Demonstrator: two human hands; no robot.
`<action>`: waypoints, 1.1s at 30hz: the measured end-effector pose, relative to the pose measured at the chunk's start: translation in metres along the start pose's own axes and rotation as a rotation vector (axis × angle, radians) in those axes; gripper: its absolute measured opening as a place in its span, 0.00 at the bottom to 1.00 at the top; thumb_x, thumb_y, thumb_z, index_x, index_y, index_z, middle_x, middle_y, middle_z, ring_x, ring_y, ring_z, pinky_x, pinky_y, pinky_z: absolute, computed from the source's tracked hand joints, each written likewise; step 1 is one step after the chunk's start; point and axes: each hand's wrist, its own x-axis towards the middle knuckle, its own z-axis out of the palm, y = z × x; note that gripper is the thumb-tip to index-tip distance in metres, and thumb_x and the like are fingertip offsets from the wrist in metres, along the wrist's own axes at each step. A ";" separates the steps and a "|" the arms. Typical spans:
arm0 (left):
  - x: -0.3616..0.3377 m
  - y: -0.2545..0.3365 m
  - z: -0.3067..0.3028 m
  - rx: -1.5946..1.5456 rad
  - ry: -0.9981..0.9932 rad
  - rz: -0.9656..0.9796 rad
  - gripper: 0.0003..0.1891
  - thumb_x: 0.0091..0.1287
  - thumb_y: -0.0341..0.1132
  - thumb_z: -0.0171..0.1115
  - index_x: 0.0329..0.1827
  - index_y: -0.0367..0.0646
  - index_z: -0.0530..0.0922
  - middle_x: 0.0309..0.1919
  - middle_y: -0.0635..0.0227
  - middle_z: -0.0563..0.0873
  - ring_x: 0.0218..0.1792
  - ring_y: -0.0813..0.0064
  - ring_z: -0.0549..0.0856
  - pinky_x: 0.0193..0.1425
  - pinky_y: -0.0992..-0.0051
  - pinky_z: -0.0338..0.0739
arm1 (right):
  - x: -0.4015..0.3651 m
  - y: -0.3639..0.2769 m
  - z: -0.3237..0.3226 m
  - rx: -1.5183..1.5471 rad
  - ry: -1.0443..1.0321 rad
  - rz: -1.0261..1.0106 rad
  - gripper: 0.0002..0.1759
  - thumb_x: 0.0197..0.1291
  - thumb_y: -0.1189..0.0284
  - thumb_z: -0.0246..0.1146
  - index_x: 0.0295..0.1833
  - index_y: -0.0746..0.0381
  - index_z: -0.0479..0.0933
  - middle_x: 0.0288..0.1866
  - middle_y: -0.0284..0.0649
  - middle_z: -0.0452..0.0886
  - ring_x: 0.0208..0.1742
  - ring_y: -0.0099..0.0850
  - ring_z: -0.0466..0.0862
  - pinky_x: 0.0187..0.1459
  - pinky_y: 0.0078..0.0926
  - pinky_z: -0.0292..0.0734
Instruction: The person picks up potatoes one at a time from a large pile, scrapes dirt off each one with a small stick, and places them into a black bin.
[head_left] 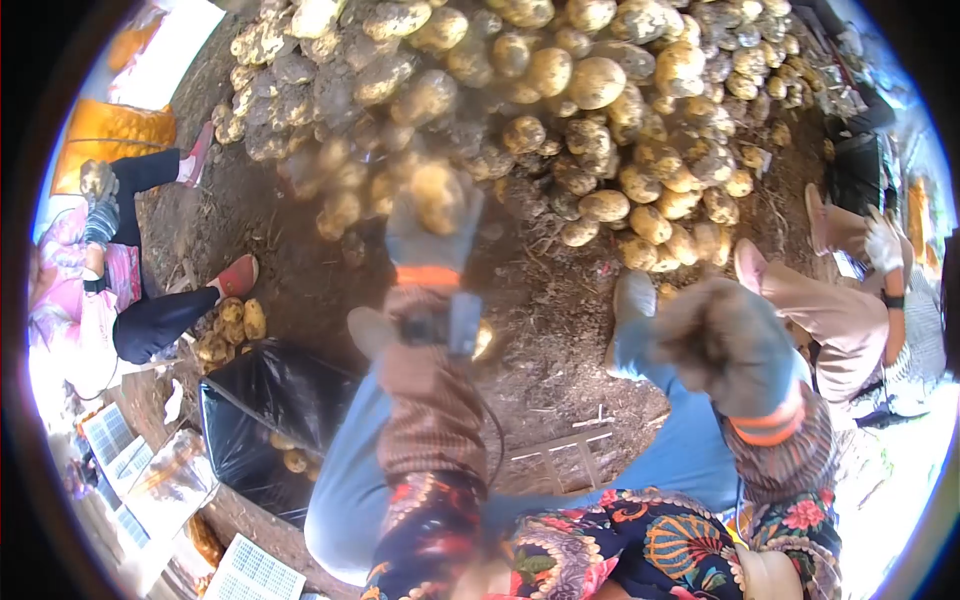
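Note:
My left hand (428,240), in a blue-grey glove with an orange cuff, reaches forward to the near edge of a large potato heap (600,85). A yellowish potato (437,195) sits in its grip, slightly blurred. My right hand (740,350), in a matching glove, is raised over my right knee. Its soiled fingers are curled and smeared by motion, and anything inside them is hidden. Many potatoes in the heap have dark soil stuck to them.
Left of my leg stands a black plastic-lined container (270,410) with potatoes inside. A few loose potatoes (230,330) lie behind it. Co-workers sit on both sides, one with a gloved hand (883,243) on the right. White plastic crates (255,572) are at lower left.

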 end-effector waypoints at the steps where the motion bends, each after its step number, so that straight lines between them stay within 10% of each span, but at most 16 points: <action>1: -0.016 -0.019 0.012 -0.072 -0.063 -0.097 0.23 0.68 0.38 0.68 0.61 0.35 0.76 0.56 0.51 0.82 0.60 0.48 0.83 0.68 0.44 0.82 | 0.000 0.011 -0.003 -0.109 -0.025 -0.057 0.16 0.74 0.66 0.62 0.50 0.69 0.84 0.39 0.38 0.88 0.35 0.26 0.85 0.36 0.23 0.79; 6: -0.090 -0.089 0.068 -0.162 -0.038 -0.265 0.30 0.71 0.59 0.64 0.59 0.38 0.80 0.51 0.53 0.87 0.52 0.52 0.86 0.60 0.52 0.85 | 0.018 0.036 0.011 -1.115 0.148 -0.643 0.08 0.65 0.69 0.65 0.43 0.59 0.86 0.32 0.47 0.84 0.33 0.47 0.85 0.36 0.38 0.81; 11: -0.155 -0.090 0.091 0.314 -0.150 -0.030 0.31 0.70 0.65 0.61 0.55 0.43 0.81 0.46 0.56 0.89 0.45 0.58 0.88 0.45 0.61 0.85 | 0.023 0.045 0.015 -1.274 0.108 -0.974 0.11 0.68 0.62 0.64 0.36 0.56 0.84 0.30 0.46 0.84 0.32 0.50 0.84 0.34 0.46 0.78; 16: -0.204 -0.065 0.112 0.292 -0.094 -0.095 0.29 0.72 0.64 0.58 0.54 0.44 0.82 0.43 0.56 0.89 0.37 0.58 0.88 0.32 0.64 0.82 | 0.049 0.031 0.000 -1.012 0.615 -0.929 0.12 0.71 0.63 0.63 0.37 0.56 0.85 0.30 0.47 0.85 0.28 0.48 0.85 0.31 0.43 0.78; 20: -0.220 -0.056 0.116 0.285 0.116 -0.068 0.29 0.73 0.64 0.57 0.52 0.44 0.83 0.40 0.57 0.88 0.33 0.58 0.87 0.30 0.64 0.82 | 0.005 0.036 0.032 -0.909 0.163 -1.250 0.17 0.74 0.60 0.62 0.35 0.59 0.83 0.28 0.47 0.82 0.27 0.49 0.83 0.30 0.44 0.77; 21: -0.223 -0.056 0.117 0.225 0.100 -0.055 0.27 0.73 0.63 0.59 0.51 0.45 0.83 0.39 0.58 0.88 0.33 0.59 0.86 0.32 0.62 0.84 | 0.005 0.044 0.037 -1.006 0.081 -1.067 0.19 0.74 0.58 0.62 0.34 0.60 0.82 0.27 0.47 0.80 0.29 0.51 0.83 0.31 0.46 0.77; 33: -0.247 -0.032 0.092 0.452 -0.055 0.059 0.27 0.78 0.57 0.53 0.59 0.40 0.77 0.46 0.52 0.88 0.42 0.55 0.89 0.36 0.54 0.86 | 0.001 0.054 0.033 -0.831 -0.138 -1.004 0.17 0.74 0.58 0.63 0.39 0.57 0.87 0.31 0.47 0.86 0.33 0.46 0.87 0.36 0.37 0.81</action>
